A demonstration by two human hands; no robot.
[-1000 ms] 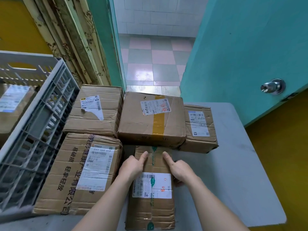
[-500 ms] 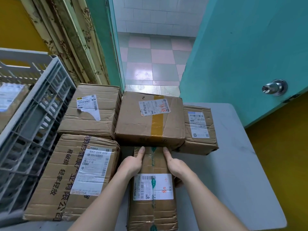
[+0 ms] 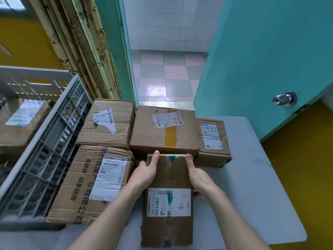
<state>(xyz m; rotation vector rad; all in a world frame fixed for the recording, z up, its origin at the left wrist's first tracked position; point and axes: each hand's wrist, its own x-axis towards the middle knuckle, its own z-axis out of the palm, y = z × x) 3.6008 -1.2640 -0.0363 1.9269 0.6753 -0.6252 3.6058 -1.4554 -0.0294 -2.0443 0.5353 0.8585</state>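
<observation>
view down from head height onto a cluster of parcels. lying lengthwise on a grey table (image 3: pixel 252 186): a narrow cardboard parcel (image 3: pixel 171 177) with a white barcode label and green tape, its far end touching or just short of a larger box with yellow tape (image 3: pixel 158 138); cannot tell which. clasped on the parcel's far left edge: left hand (image 3: pixel 146 173), thumb flat on top, fingers wrapped down the side. clasped on the far right edge: right hand (image 3: pixel 198 175), in the same grasp. close alongside on the left, a big box with printed characters (image 3: pixel 82 181); at the far right, a small labelled box (image 3: pixel 212 141); further left, a grey slatted crate (image 3: pixel 45 150).

likely step: shifting or lifting the parcel within the cluster.

to do it well:
- squeeze evenly from both sides, thumbs pressing down.
- with the grip at the far end only, expect the near end to sag or drag; move one hand back toward the middle before lifting.
- move in a straight line, clear of the big box alongside.
- keep the pressure firm, not crushing, on cardboard already creased.
</observation>
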